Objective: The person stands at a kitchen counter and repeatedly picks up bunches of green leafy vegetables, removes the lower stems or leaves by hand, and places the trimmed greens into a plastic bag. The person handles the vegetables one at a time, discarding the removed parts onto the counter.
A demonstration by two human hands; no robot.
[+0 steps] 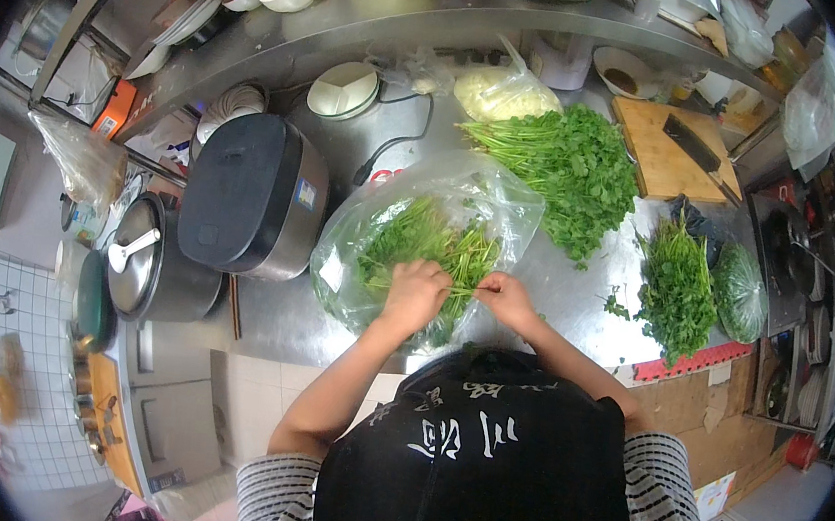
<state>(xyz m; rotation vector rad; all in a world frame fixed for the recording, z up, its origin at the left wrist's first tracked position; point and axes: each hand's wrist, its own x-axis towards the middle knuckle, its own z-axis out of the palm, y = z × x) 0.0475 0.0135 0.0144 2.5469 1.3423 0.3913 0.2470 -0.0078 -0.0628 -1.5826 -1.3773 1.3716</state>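
Observation:
An open clear plastic bag (pixel 343 253) lies on the steel counter, with leafy green herbs (pixel 408 237) and their stems inside. My left hand (pixel 418 291) is over the bag's near part, its fingers closed on a thin green stem. On the right edge of the bag, my right hand (pixel 504 297) pinches the other end of that stem between thumb and fingers. A large bunch of cilantro (pixel 584 171) lies behind and to the right of the bag. Another bunch of leafy greens (pixel 674 293) rests farther right, beside a plastic-wrapped green bundle (pixel 740 295).
A rice cooker (pixel 243 191) and a lidded steel pot (pixel 168 267) stand at the left. Behind are stacked white bowls (pixel 343 90) and a bag of pale chopped food (pixel 505 96). A cleaver (pixel 692 144) lies on a wooden cutting board (pixel 642 154) at back right. A steel shelf (pixel 411 15) spans the rear.

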